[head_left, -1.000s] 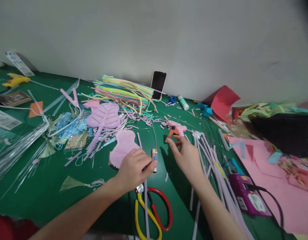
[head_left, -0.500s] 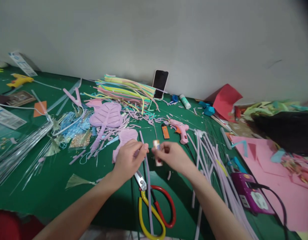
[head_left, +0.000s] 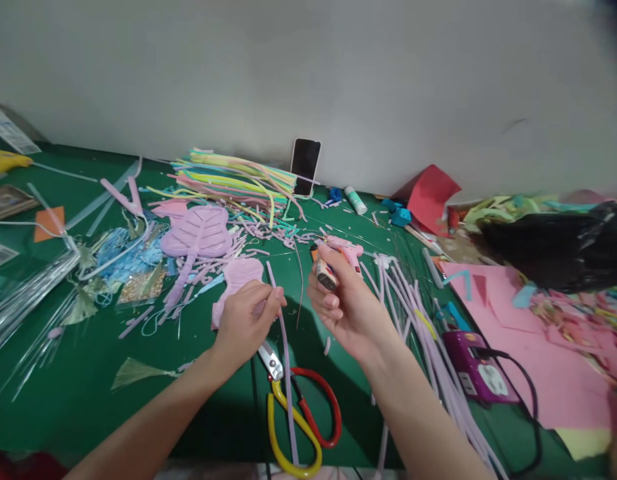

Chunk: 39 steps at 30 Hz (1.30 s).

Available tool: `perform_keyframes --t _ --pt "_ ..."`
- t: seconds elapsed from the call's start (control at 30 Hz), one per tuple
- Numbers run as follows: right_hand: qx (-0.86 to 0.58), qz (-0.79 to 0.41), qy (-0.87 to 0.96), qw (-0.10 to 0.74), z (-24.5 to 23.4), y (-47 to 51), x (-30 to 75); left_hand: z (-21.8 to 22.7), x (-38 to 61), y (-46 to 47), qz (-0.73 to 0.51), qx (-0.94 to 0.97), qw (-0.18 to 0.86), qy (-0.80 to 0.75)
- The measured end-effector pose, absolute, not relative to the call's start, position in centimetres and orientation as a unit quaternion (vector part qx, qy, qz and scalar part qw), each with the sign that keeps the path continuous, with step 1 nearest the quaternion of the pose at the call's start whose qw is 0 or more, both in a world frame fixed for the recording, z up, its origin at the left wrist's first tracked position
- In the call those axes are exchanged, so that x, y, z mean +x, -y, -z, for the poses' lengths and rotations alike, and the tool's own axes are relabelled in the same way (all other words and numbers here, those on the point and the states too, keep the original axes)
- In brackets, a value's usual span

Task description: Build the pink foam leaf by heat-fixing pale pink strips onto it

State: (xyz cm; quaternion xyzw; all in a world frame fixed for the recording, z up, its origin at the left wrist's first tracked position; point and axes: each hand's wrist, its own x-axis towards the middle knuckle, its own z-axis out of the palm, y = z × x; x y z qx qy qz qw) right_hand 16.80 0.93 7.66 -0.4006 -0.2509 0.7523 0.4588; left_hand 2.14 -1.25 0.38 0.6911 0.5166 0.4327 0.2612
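My left hand (head_left: 248, 320) is closed, fingertips pinched, with a bit of lilac material showing between the fingers. A long lilac chenille stem (head_left: 288, 387) passes right at these fingertips and runs down over the scissors; I cannot tell whether it is gripped. My right hand (head_left: 351, 310) is wrapped around a pale patterned lighter (head_left: 327, 275), its end tilted toward me. Under the stem lie large scissors with one yellow and one red handle (head_left: 331, 393). A lilac wing-shaped piece (head_left: 243, 273) lies just beyond my left hand.
A pink glue gun (head_left: 348, 248) rests behind my right hand. Lilac stems (head_left: 428, 347) and a purple power box (head_left: 475, 367) lie to the right. A lilac leaf-shaped piece (head_left: 198, 230), coloured stems (head_left: 233, 180), a phone (head_left: 305, 167) and blue tassels (head_left: 123, 253) are further back and left.
My right hand has lifted and turned, tilting the lighter from upright to end-on toward me and covering the orange lighter behind. The view has swung slightly right; my left hand keeps its pinch.
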Motion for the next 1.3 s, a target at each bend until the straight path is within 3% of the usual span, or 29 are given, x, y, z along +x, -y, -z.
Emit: perform_keyframes --t 0.23,0.6,0.93,1.13,1.3 --pt "-0.388 -0.739 0.279 0.475 -7.0 -1.3 16.7 -0.2 2.1 1.3 -0.432 0.697 0.255 -0.512" --pt "-0.269 -0.747 0.322 0.515 -10.5 -2.0 17.4 -0.4 2.1 1.2 -0.432 0.71 0.239 -0.501" --pt "-0.056 -0.889 0.068 0.45 -10.0 -1.7 16.2 -0.2 2.0 1.1 -0.414 0.721 0.233 -0.504" --pt "-0.035 -0.891 0.005 0.452 -9.5 -1.8 15.8 0.1 1.8 1.2 -0.408 0.721 0.244 -0.505" --pt "-0.072 -0.883 0.063 0.459 -9.4 -1.9 15.9 0.0 1.9 1.2 -0.411 0.723 0.241 -0.501"
